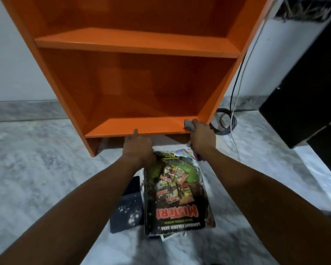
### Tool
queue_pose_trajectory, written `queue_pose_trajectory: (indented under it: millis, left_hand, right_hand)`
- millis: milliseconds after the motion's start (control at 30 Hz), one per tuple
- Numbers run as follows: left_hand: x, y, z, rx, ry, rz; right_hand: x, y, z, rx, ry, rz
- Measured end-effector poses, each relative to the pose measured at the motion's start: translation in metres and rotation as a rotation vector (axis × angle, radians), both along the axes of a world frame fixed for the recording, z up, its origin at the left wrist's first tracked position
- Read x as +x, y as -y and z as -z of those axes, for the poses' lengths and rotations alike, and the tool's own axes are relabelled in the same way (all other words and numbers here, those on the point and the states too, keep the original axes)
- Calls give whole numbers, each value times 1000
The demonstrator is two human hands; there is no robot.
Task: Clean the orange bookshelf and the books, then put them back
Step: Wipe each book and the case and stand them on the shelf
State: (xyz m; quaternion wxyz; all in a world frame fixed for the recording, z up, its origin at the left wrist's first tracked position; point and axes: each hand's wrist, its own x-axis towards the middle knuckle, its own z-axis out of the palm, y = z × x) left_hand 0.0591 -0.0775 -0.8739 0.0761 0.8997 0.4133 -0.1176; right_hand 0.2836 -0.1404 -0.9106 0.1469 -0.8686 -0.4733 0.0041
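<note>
The orange bookshelf (138, 73) stands against the white wall with bare shelves. My left hand (138, 146) grips the front edge of its bottom shelf, thumb on top. At that shelf's right front corner my right hand (202, 138) holds a grey cloth (188, 124) against the board. On the floor between my arms lies a stack of books, the top one a dark magazine (178, 192) with red lettering. A dark blue book (127, 213) with white specks lies beside it on the left.
Black and white cables (232, 104) hang and coil on the marble floor right of the shelf. A black cabinet (310, 88) stands at the right. A grey skirting band runs along the wall's base.
</note>
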Motion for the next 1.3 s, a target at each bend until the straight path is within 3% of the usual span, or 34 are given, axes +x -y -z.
queue_pose_trajectory:
  millis: [67, 167, 267, 367, 467, 667, 767, 867, 900, 967, 1100, 1300]
  left_hand:
    - [2, 27, -13, 103, 46, 76]
    - [-15, 79, -12, 123, 249, -46]
    - [-44, 123, 24, -86, 383, -348]
    - [-69, 149, 69, -369, 317, -516]
    - [-76, 167, 79, -584, 387, -608]
    - [-67, 164, 78, -721, 654, -814]
    - [-67, 162, 65, -1025, 875, -825]
    - [-66, 161, 49, -1173, 1042, -778]
    - [-66, 159, 45, -1190, 1092, -772]
    - [-69, 155, 34, -1232, 1148, -697]
    - [-78, 158, 11, -1238, 1154, -553]
    - [-96, 162, -14, -1383, 1123, -428]
  right_hand:
    - [-21, 27, -4, 157, -136, 59]
    - [-56, 73, -8, 301, -327, 63]
    - [-87, 109, -5, 345, -491, 153]
    - [-106, 130, 7, 249, -656, 238]
    - [-112, 141, 14, 210, -743, 259]
    - [-120, 164, 2, 179, -782, 282]
    - [-123, 185, 2, 148, -808, 160]
    - [-145, 202, 12, 179, -1005, 26]
    - [-156, 204, 15, 218, -1014, 2]
    - [-174, 203, 20, 297, -857, -80]
    - [-196, 183, 2, 355, -711, -307]
    - [-183, 143, -37, 412, -667, -176]
